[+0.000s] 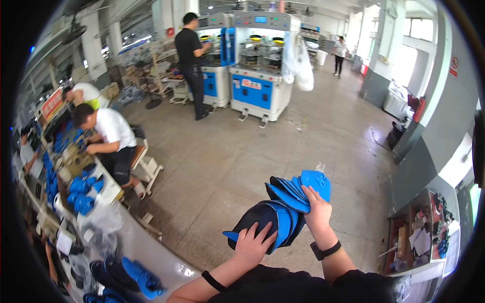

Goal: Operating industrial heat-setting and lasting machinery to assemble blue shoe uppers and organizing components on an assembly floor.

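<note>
Along the lower edge of the frame, the person wears a black top (pixel 298 289). Its right sleeve (pixel 353 287) is short, leaving the forearm bare. A slim black band (pixel 214 281) circles the left wrist; a dark band (pixel 331 250) with a thicker section rings the right. The left hand (pixel 255 246) and right hand (pixel 317 212) are bare.

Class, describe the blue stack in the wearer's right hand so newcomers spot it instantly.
From the big machines at the top, go down to the wearer's right hand. It holds a fanned stack of blue pieces. The neighbouring stack under the left hand shows a dark face; this one's right end is bright blue.
</note>
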